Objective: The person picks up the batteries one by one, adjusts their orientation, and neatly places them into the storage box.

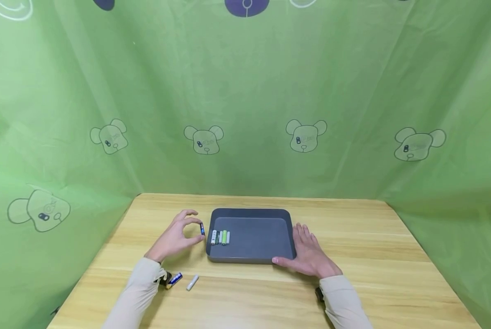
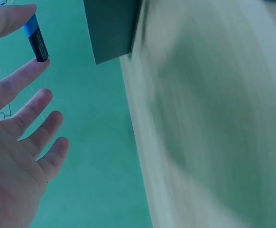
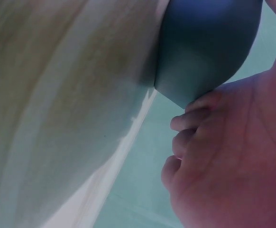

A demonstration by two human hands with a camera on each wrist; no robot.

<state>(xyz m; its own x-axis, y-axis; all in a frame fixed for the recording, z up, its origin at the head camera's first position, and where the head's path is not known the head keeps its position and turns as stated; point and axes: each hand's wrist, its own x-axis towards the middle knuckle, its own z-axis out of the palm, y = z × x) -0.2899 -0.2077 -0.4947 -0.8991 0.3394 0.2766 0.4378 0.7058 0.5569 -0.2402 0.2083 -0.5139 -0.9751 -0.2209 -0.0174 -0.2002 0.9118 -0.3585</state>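
Between thumb and fingertip, my left hand [image 1: 174, 238] pinches a small blue and black battery [image 1: 202, 229] by its two ends, just left of the dark grey tray [image 1: 261, 238]. The left wrist view shows the same battery [image 2: 37, 42] tilted, with the other fingers spread. Inside the tray, several white and green batteries [image 1: 224, 237] lie side by side along the left wall. My right hand [image 1: 311, 257] rests against the tray's right front corner, fingers straight along the side and thumb at the front rim. In the right wrist view, its fingers [image 3: 183, 142] are beside the tray wall [image 3: 199, 52].
On the wooden table [image 1: 245, 301], a blue and gold battery [image 1: 174, 280] lies close to the left wrist, with a white battery [image 1: 192, 282] to its right. Green curtains [image 1: 245, 173] with bear drawings enclose the table's back and sides.
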